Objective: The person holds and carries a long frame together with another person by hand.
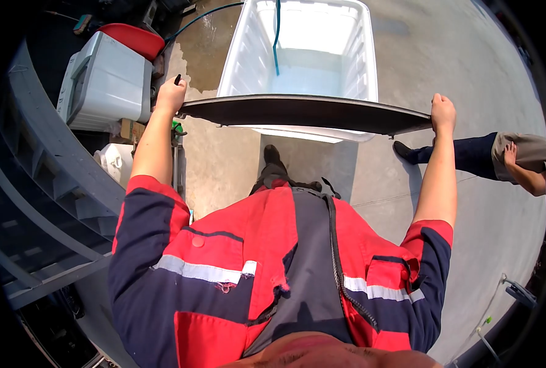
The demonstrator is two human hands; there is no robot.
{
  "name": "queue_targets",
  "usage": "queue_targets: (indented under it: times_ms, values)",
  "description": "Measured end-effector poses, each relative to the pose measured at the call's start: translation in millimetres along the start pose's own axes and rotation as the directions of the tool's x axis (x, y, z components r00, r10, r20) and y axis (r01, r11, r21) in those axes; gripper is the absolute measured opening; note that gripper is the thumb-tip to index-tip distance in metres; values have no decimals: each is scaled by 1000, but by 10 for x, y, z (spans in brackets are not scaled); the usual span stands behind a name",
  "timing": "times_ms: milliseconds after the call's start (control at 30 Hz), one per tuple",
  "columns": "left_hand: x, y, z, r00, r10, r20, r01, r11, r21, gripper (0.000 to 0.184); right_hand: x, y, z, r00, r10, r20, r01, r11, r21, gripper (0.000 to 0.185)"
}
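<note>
we hold a dark panel (pixel 297 111) across the near end of the white tub (pixel 319 24); we cannot tell whether the two touch. our left hand (pixel 171 97) grasps the panel's end to the left of the tub, and our right hand (pixel 443 114) is clenched round the other end to the tub's right. a teal hose (pixel 278 15) hangs into the tub. a co-worker (pixel 472 154) stands right of the tub.

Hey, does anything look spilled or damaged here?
Yes: a wet-looking patch darkens the floor left of the white tub, perhaps spilled water, and frayed threads show at the jacket's chest stripe.
</note>
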State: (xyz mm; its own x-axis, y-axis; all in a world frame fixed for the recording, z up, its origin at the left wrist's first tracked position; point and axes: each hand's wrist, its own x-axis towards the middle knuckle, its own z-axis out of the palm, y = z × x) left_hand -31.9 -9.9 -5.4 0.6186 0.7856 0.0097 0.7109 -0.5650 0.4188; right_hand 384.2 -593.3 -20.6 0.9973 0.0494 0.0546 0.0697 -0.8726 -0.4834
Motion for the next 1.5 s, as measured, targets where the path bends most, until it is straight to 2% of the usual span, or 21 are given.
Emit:
queue_targets:
  times_ms: [133,333,533,1500]
  values:
    - [7,-15,11,1000,11,-26,-11,1000,26,34,42,6,21,999,24,39,-26,999,44,44]
    - [23,-32,19,1000,12,-15,-12,1000,2,34,36,20,43,1000,5,-2,-5,999,45,44]
    - [9,-28,25,1000,10,-15,-10,1000,-8,35,-8,-32,-12,999,17,27,-18,999,43,43]
    - [16,-27,2,1000,14,10,-15,999,38,35,-58,-53,-32,999,-24,-29,25,1000,14,44]
